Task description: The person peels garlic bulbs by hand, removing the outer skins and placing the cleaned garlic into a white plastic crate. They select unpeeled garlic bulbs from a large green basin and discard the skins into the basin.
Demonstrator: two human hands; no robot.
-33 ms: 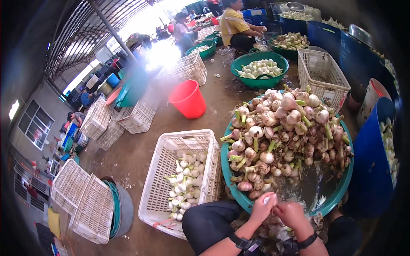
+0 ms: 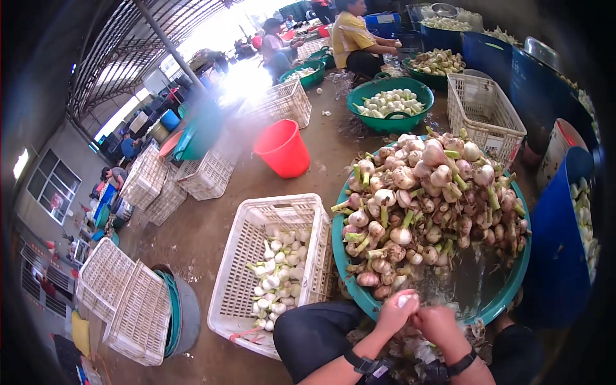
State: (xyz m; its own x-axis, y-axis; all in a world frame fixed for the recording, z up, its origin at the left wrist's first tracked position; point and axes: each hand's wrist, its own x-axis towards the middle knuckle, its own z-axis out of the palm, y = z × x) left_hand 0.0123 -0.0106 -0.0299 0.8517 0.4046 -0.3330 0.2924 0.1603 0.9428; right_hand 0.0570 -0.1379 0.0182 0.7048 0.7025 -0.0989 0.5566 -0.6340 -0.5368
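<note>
Over the near rim of a large green tub [image 2: 342, 256], my two hands meet. My left hand [image 2: 393, 316] is closed round a garlic bulb [image 2: 404, 299], whose white top shows between the fingers. Pressed up against it is my right hand [image 2: 437, 323], fingers closed; what they pinch, if anything, is hidden. Unpeeled garlic bulbs [image 2: 423, 192] with green stem stubs and brownish roots fill the tub in a heap, with water at its near side. Loose papery skins [image 2: 420, 350] lie below my hands.
Beside my left knee stands a white crate [image 2: 228, 282] with peeled bulbs [image 2: 276, 276]. Beyond are a red bucket [image 2: 282, 149], a green basin [image 2: 359, 119] of white bulbs and another crate [image 2: 487, 119]. Blue barrels [image 2: 555, 250] line the right. A person [image 2: 353, 38] in yellow sits farther off.
My hands have shifted very slightly, and a little more of the white bulb shows in my left hand. The tub, crates and buckets stand as before.
</note>
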